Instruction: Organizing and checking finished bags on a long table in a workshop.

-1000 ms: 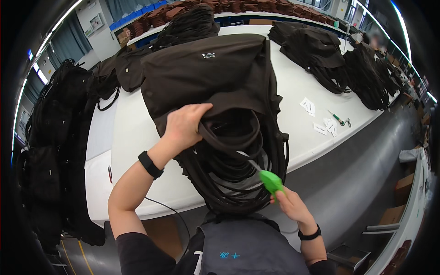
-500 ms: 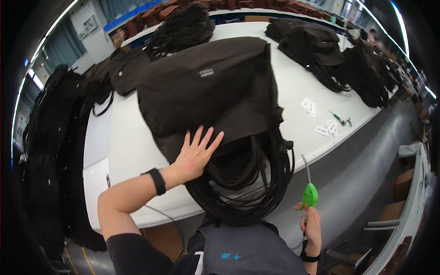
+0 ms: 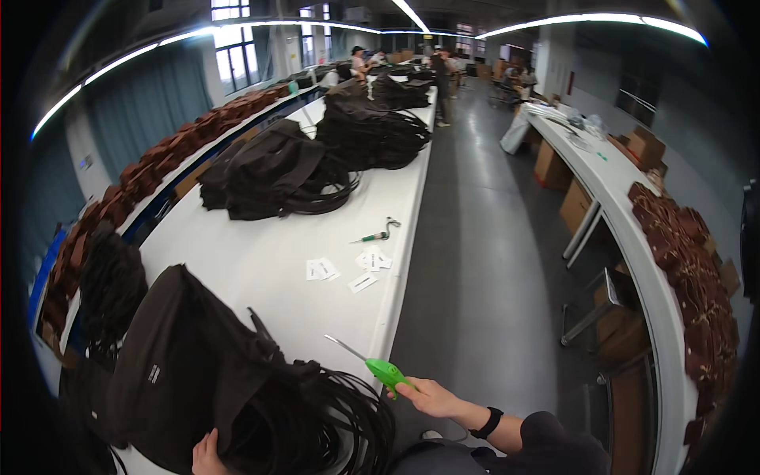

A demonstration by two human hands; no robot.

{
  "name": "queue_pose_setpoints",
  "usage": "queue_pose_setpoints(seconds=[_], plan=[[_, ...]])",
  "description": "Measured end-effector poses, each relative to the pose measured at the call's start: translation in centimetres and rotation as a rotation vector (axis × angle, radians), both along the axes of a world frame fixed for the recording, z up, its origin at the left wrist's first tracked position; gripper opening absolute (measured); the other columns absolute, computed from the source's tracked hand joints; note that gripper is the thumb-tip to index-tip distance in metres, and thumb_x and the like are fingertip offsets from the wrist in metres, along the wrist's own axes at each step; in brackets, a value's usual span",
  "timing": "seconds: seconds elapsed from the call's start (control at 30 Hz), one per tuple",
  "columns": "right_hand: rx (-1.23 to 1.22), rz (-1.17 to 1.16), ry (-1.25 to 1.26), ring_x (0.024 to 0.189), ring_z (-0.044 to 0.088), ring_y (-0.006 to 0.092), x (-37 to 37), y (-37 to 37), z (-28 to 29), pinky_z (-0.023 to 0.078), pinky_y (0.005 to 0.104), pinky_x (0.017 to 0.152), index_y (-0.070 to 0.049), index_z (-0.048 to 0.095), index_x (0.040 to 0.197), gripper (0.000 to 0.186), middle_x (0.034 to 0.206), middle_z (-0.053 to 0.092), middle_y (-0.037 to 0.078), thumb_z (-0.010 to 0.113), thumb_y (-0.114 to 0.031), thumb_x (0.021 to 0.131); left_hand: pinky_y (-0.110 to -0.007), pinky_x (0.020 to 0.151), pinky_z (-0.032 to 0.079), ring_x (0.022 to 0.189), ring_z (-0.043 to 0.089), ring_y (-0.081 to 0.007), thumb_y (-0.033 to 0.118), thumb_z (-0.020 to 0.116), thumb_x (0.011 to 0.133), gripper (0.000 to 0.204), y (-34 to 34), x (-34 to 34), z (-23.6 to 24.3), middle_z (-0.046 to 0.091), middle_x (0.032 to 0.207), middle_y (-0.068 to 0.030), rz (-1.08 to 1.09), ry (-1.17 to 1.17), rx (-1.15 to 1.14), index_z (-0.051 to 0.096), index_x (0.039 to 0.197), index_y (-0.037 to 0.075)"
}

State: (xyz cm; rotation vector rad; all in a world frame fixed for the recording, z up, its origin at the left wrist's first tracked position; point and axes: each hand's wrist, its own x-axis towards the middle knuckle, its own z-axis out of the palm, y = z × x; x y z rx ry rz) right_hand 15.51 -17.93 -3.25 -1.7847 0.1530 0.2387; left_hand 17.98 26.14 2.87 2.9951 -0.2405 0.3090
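A stack of dark bags (image 3: 170,364) lies on the near left of the white table, many dark straps (image 3: 332,412) bunched at its right side. My left hand (image 3: 207,457) rests against the near part of the top bag; its fingers look stretched out, and the rest of the hand is cut off by the lower edge. Gripped in my right hand (image 3: 431,397) is a green air blow gun (image 3: 386,375), its thin metal tube pointing up and left over the table's edge. A thin hose runs down from below the hand.
On the white table (image 3: 261,261) lie several white labels (image 3: 323,270) and a small green-handled tool (image 3: 374,236). Farther back sit more dark bags (image 3: 273,170). Rightward are a grey aisle floor (image 3: 483,277) and another table with stacked brown pieces (image 3: 681,269). People stand far off.
My view has swung to the right, showing the aisle and far tables. The air blow gun has come up from beside the table to its edge. My left hand stays on the bag.
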Motion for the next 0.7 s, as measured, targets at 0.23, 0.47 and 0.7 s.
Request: queue_pose_setpoints(seconds=[0.23,0.47,0.7], plan=[[-0.033,-0.179,-0.035,0.088,0.061,0.0194,-1.8,-0.9,-1.4,0.045,0.0307,0.081,-0.006,0.063,0.108,0.046,0.093,0.066,0.01,0.04,-0.045,0.099,-0.042,0.097,0.043,0.119,0.049,-0.0358,0.011,0.061,0.078,0.058,-4.1,-0.9,0.0,0.054,0.128,-0.0189,-0.153,-0.156,0.081,0.046,0.133,0.002],[-0.071,-0.325,-0.014,0.083,0.061,0.0178,-3.3,-1.5,-4.7,0.045,0.0296,0.078,-0.005,0.064,0.108,0.05,0.09,0.066,0.008,0.041,-0.049,0.097,-0.042,0.099,0.041,0.117,0.051,-0.0369,0.007,0.058,0.077,0.054,-5.5,2.4,-2.9,0.056,0.127,-0.0187,-0.201,-0.329,0.015,0.049,0.13,0.0],[-0.076,-0.222,-0.094,0.079,0.058,0.016,-0.4,-0.6,-1.1,0.045,0.0298,0.073,-0.005,0.064,0.107,0.045,0.086,0.065,0.008,0.044,-0.044,0.098,-0.047,0.1,0.042,0.12,0.051,-0.0322,0.015,0.069,0.068,0.065,-4.9,8.5,-7.5,0.055,0.127,-0.0156,-0.028,-0.326,0.015,0.049,0.13,0.006]])
